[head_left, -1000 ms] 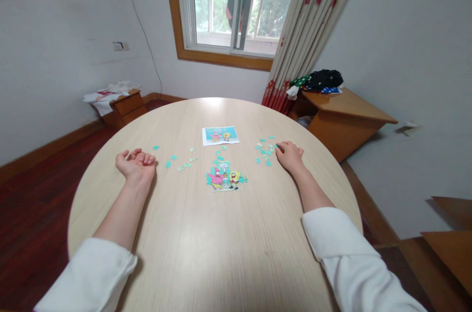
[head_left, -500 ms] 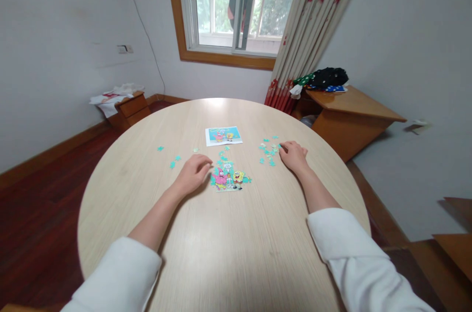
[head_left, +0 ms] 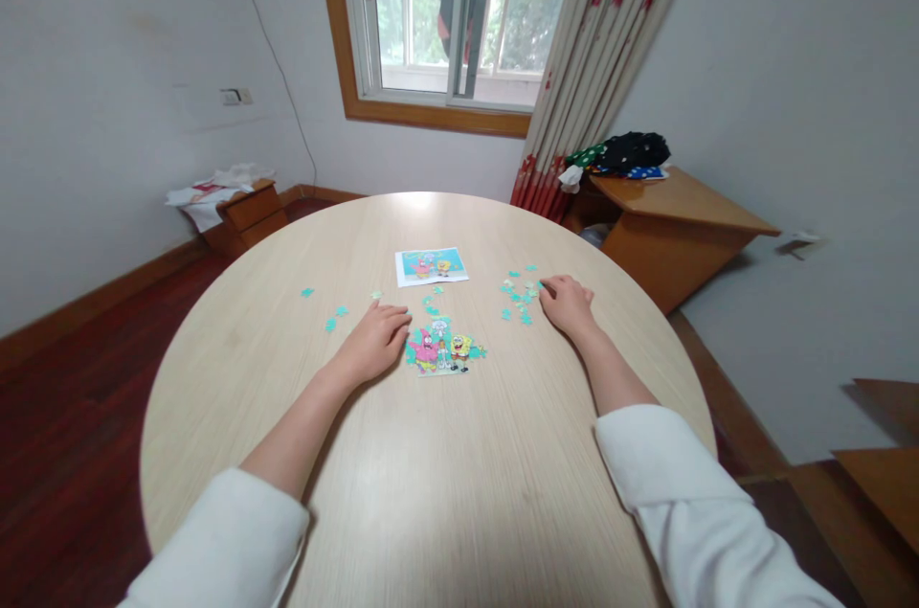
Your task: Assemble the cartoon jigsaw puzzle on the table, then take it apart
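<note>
A partly joined jigsaw puzzle (head_left: pixel 439 348) with pink, white and yellow cartoon figures lies flat on the table. Just left of it, my left hand (head_left: pixel 374 338) rests with its fingers stretched out and the thumb apart, nothing seen in it. My right hand (head_left: pixel 569 304) is at the right edge of a scatter of loose teal puzzle pieces (head_left: pixel 518 292). Its thumb and fingertips are drawn together at a small teal piece, partly hidden by the fingers. Behind the puzzle lies a printed reference picture (head_left: pixel 432 267) of the same figures.
A few stray puzzle pieces (head_left: pixel 331 325) lie left of my left hand. The round wooden table (head_left: pixel 445 493) stands before a window (head_left: pixel 459 14) with a curtain (head_left: pixel 581 43). A cabinet (head_left: pixel 667 225) with clothes is at the right, a small stool (head_left: pixel 251 211) at the left.
The whole view has shifted slightly. My left hand's fingers have spread a little beside the puzzle. My right hand stays by the loose pieces, almost unmoved.
</note>
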The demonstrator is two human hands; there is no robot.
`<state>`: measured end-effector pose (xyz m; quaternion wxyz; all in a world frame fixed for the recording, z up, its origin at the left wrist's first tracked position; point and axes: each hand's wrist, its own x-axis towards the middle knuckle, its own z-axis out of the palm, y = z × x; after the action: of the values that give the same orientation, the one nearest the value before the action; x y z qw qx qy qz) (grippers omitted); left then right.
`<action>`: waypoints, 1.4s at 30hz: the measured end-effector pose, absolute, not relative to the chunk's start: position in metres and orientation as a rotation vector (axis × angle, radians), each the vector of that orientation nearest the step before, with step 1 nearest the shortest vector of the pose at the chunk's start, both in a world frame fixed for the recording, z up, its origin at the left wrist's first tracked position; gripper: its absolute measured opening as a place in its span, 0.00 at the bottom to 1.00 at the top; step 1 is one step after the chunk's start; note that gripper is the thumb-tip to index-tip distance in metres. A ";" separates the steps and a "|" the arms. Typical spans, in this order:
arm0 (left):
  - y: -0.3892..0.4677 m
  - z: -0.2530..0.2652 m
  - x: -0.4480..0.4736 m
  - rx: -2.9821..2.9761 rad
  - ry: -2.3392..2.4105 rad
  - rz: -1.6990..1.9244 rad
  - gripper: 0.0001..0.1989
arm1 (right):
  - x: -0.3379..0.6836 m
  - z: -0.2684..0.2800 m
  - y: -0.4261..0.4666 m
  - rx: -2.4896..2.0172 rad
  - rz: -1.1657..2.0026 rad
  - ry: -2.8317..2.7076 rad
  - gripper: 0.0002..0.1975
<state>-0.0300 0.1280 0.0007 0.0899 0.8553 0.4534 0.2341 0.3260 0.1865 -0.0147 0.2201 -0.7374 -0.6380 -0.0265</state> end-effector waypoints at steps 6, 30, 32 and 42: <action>0.136 -0.003 -0.039 2.465 1.368 0.801 0.10 | 0.327 -0.016 0.188 -2.023 -0.068 -1.757 0.15; 0.138 -0.007 -0.046 2.331 1.342 0.907 0.08 | 0.327 -0.018 0.189 -1.967 -0.069 -1.713 0.12; 0.139 -0.008 -0.047 2.318 1.324 0.912 0.08 | 0.327 -0.018 0.189 -1.960 -0.068 -1.709 0.12; 0.140 -0.015 -0.049 2.348 1.299 0.916 0.12 | 0.324 -0.014 0.187 -1.986 -0.049 -1.708 0.12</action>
<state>-0.0485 0.1402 -0.0152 0.1527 0.8185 0.4527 0.3193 0.3237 0.1866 -0.0140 0.2579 -0.7324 -0.6299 -0.0180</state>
